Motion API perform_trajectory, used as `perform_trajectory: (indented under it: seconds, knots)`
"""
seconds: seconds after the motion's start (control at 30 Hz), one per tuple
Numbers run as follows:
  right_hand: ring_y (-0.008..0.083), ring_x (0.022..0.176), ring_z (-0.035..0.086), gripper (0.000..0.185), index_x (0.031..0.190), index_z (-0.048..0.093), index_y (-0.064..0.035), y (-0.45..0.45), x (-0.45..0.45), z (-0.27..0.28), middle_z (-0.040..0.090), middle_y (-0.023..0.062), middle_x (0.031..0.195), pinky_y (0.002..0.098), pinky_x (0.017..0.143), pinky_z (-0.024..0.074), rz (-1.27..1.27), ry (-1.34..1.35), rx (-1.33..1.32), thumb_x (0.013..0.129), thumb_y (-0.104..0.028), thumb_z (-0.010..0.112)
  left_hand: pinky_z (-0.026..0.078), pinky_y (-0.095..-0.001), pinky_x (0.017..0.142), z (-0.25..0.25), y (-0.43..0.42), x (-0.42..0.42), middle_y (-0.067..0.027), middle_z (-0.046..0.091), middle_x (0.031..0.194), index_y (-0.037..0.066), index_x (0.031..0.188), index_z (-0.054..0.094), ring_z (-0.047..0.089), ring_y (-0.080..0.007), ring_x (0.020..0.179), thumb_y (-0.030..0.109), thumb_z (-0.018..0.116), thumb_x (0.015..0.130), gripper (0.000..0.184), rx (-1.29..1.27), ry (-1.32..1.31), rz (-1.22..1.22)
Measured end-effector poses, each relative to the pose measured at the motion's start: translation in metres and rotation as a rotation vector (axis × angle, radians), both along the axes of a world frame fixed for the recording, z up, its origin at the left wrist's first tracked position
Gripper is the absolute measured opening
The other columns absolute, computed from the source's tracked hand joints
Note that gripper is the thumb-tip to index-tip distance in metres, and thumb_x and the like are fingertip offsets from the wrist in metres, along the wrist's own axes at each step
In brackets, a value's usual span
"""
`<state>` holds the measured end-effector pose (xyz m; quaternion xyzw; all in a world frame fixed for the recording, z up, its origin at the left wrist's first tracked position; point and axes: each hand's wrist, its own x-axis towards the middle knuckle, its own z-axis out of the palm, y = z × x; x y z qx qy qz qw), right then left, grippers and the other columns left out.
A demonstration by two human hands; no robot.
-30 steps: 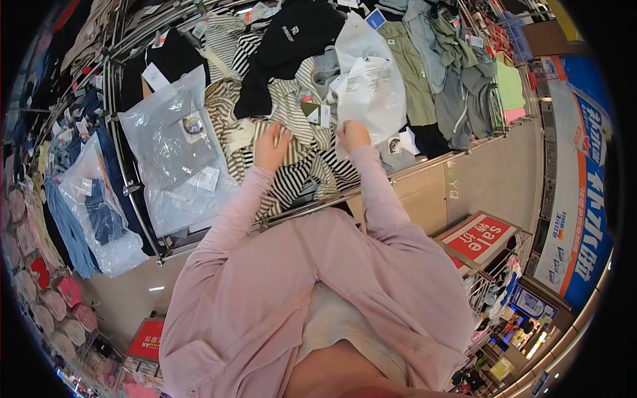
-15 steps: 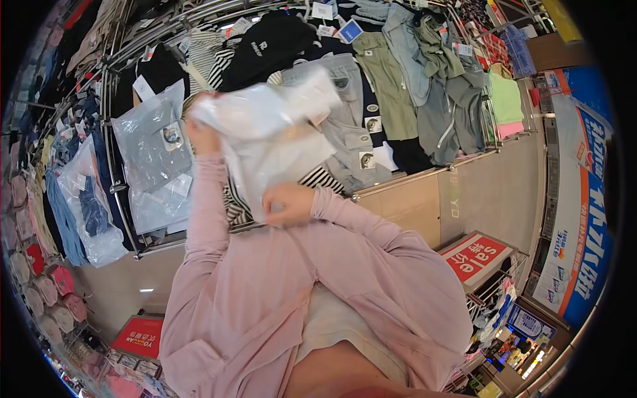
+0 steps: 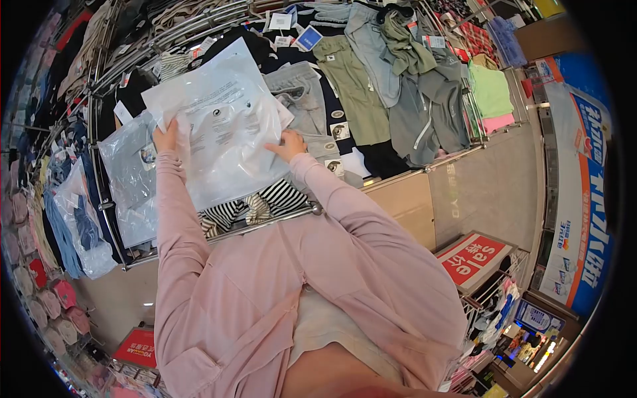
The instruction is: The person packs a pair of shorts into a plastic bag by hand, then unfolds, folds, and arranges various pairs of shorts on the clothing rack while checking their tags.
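Note:
A white printed plastic bag (image 3: 222, 126) lies spread over the striped clothes (image 3: 265, 202) on the rack. My left hand (image 3: 166, 136) grips its left edge with closed fingers. At the bag's right edge is my right hand (image 3: 288, 145), its thumb and fingers apart, beside the grey trousers (image 3: 298, 96). A clear bag with a grey garment (image 3: 126, 156) lies left of the white bag, partly under it. The black garment (image 3: 242, 38) behind the white bag is mostly covered.
Green trousers (image 3: 352, 89) and dark grey trousers (image 3: 428, 119) lie to the right. A metal rail (image 3: 265, 222) runs along the near edge. A red sale sign (image 3: 474, 259) stands at the lower right, and a bag with jeans (image 3: 83, 219) hangs at the left.
The white bag has moved left from the grey trousers and now lies spread over the striped and black clothes. My left hand has moved left with it. My right hand has come to its right edge.

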<state>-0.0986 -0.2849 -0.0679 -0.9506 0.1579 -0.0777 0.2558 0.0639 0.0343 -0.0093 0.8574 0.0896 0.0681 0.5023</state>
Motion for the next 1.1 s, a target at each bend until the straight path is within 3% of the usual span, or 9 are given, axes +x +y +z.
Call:
perform_trajectory:
  seconds: [0.17, 0.27, 0.33, 0.5, 0.6, 0.8, 0.93, 1.03, 1.1]
  knots:
    - [0.0170, 0.057, 0.061, 0.028, 0.083, 0.059, -0.0010, -0.045, 0.001, 0.064, 0.063, 0.0108, 0.065, 0.0271, 0.053, 0.0466, 0.039, -0.017, 1.124, 0.074, -0.025, 0.072, 0.047, -0.0338, 0.074, 0.004, 0.014, 0.050, -0.0176, 0.065, 0.086, -0.007, 0.093, 0.062, 0.062, -0.0252, 0.080, 0.028, 0.069, 0.075, 0.040, -0.051, -0.072, 0.293]
    - [0.0131, 0.048, 0.058, 0.016, 0.080, 0.058, -0.0011, -0.067, -0.001, 0.057, 0.061, 0.0084, 0.059, 0.0245, 0.047, 0.0445, 0.041, 0.122, 0.970, 0.078, -0.013, 0.068, 0.045, -0.0362, 0.082, -0.070, 0.045, 0.098, -0.0226, 0.061, 0.101, -0.007, 0.117, 0.049, 0.060, -0.0342, 0.090, 0.033, 0.074, 0.070, 0.067, -0.121, -0.035, 0.347]
    - [0.0172, 0.049, 0.058, 0.025, 0.081, 0.060, -0.0003, -0.088, 0.000, 0.041, 0.061, 0.0090, 0.058, 0.0304, 0.051, 0.0471, 0.006, 0.126, 0.868, 0.073, -0.021, 0.072, 0.042, -0.0429, 0.090, -0.087, 0.019, 0.111, -0.0258, 0.045, 0.126, -0.004, 0.138, 0.016, 0.050, -0.0369, 0.111, 0.039, 0.076, 0.068, 0.102, 0.603, 0.340, 0.286]
    - [0.0176, 0.073, 0.060, 0.020, 0.083, 0.066, -0.0042, -0.319, 0.022, 0.021, 0.066, 0.0068, 0.078, 0.0288, 0.071, 0.0462, -0.528, -0.419, 0.418, 0.069, -0.018, 0.073, 0.031, -0.0550, 0.099, 0.054, -0.145, -0.025, -0.0280, 0.011, 0.143, 0.000, 0.141, -0.001, 0.016, -0.0368, 0.134, 0.046, 0.075, 0.065, 0.117, 0.851, 0.076, 0.143]
    - [0.0158, 0.099, 0.055, 0.036, 0.110, 0.062, -0.0067, -0.434, 0.001, 0.052, 0.060, 0.0066, 0.112, 0.0286, 0.087, 0.0409, -0.906, -0.586, 1.134, 0.076, -0.016, 0.069, 0.024, -0.0483, 0.105, 0.018, -0.145, -0.051, -0.0280, 0.013, 0.143, -0.003, 0.141, 0.004, 0.016, -0.0378, 0.134, 0.037, 0.075, 0.067, 0.110, 0.614, -0.084, 0.043]
    - [0.0216, 0.108, 0.053, 0.042, 0.121, 0.051, -0.0002, -0.556, 0.000, -0.035, 0.056, 0.0081, 0.119, 0.0374, 0.096, 0.0395, -0.797, -0.927, 1.273, 0.084, -0.019, 0.062, 0.022, -0.0431, 0.107, -0.017, -0.122, -0.058, -0.0269, 0.014, 0.143, -0.007, 0.139, 0.009, 0.019, -0.0368, 0.133, 0.017, 0.071, 0.072, 0.095, 0.316, -0.178, -0.010]
    - [0.0198, 0.097, 0.058, 0.030, 0.112, 0.058, 0.0004, -0.509, 0.017, 0.100, 0.061, 0.0082, 0.106, 0.0327, 0.083, 0.0458, -0.585, -1.307, 1.321, 0.084, -0.010, 0.059, 0.028, -0.0419, 0.105, 0.002, -0.129, -0.049, -0.0211, 0.019, 0.143, -0.003, 0.140, 0.012, 0.029, -0.0317, 0.130, 0.011, 0.068, 0.076, 0.086, 0.037, -0.157, 0.048]
    - [0.0155, 0.085, 0.056, 0.008, 0.092, 0.058, -0.0036, -0.334, 0.039, 0.212, 0.060, 0.0058, 0.089, 0.0276, 0.076, 0.0447, -0.391, -0.702, 1.036, 0.084, -0.003, 0.054, 0.036, -0.0434, 0.099, 0.037, -0.179, -0.052, -0.0179, 0.023, 0.143, 0.003, 0.141, 0.016, 0.037, -0.0302, 0.124, 0.014, 0.064, 0.081, 0.077, -0.211, -0.170, -0.069]
    - [0.0167, 0.082, 0.057, 0.012, 0.090, 0.060, -0.0015, -0.225, 0.015, 0.208, 0.061, 0.0066, 0.090, 0.0275, 0.076, 0.0446, 0.336, -0.222, 0.911, 0.078, -0.001, 0.056, 0.041, -0.0456, 0.093, 0.081, -0.239, -0.067, -0.0167, 0.026, 0.142, 0.009, 0.141, 0.019, 0.042, -0.0329, 0.120, 0.018, 0.059, 0.086, 0.069, -0.598, 0.178, -0.184]
